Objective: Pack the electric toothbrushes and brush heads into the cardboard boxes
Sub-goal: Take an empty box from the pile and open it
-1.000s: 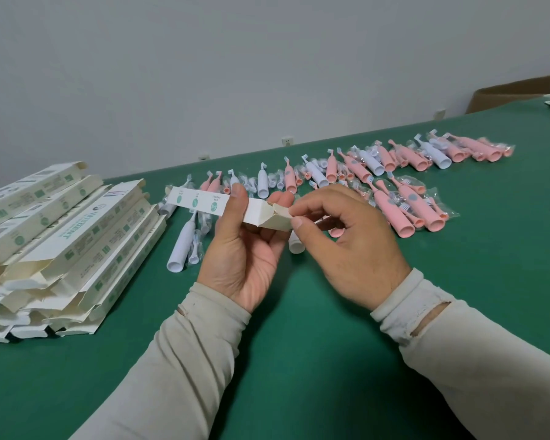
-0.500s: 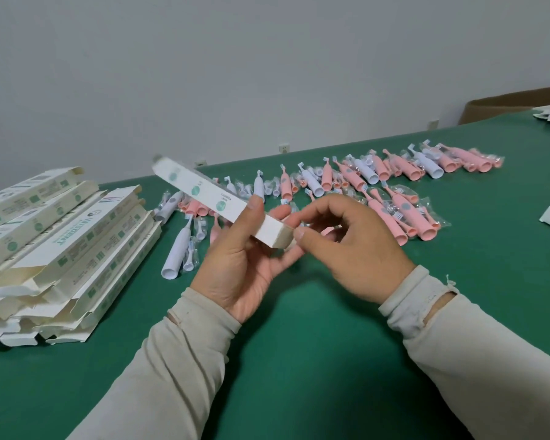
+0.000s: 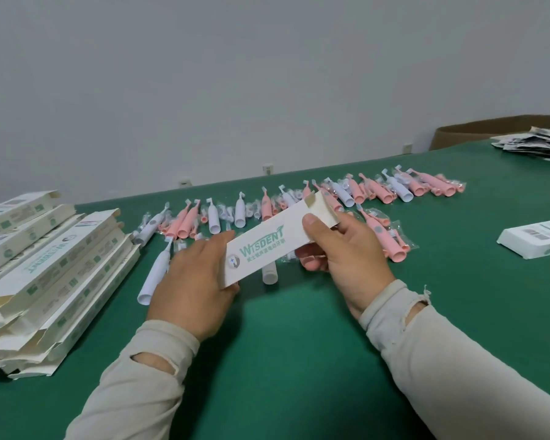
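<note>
Both hands hold a long white cardboard box with green lettering above the green table. My left hand grips its near end. Around the far end curls my right hand, thumb on top, beside a raised end flap. Behind the box lies a row of pink and white electric toothbrushes with bagged brush heads among them. One white toothbrush lies closer, left of my left hand. Another white handle shows under the box.
A stack of flat white boxes lies at the left. Another white box rests at the right edge. A pile of dark packets and a brown carton sit at the far right.
The box has turned from pointing up-left to pointing up-right, printed face upward. My left hand slid to its near end and my right hand took the far end. The view tilted up.
</note>
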